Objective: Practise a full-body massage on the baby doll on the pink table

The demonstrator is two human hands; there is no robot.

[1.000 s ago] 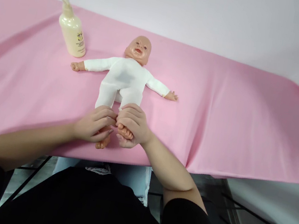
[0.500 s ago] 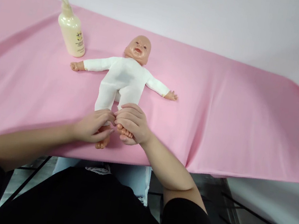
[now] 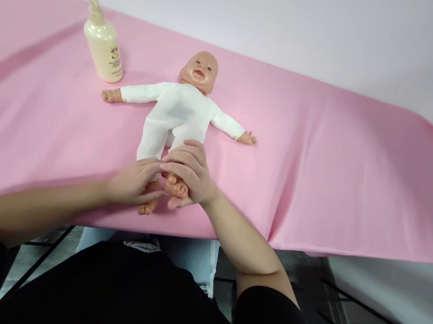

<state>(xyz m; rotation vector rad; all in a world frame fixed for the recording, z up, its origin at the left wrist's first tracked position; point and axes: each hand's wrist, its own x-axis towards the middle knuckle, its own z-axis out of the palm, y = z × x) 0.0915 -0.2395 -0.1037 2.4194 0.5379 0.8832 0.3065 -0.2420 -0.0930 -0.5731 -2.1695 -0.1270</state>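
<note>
Both hands work the doll point(image 3: 177, 113) at its lower legs: the right hand point(image 3: 189, 171) wraps one foot, the left hand point(image 3: 133, 183) cups the other. Rubbing seems underway; continuing calls for gentle strokes.

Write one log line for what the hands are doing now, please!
left hand: on doll's foot | right hand: wrapped round other foot | doll: face up on pink cloth | pump bottle: upright by doll's arm

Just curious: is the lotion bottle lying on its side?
No, the bottle stands upright on the pink cloth, beside the doll.
</note>
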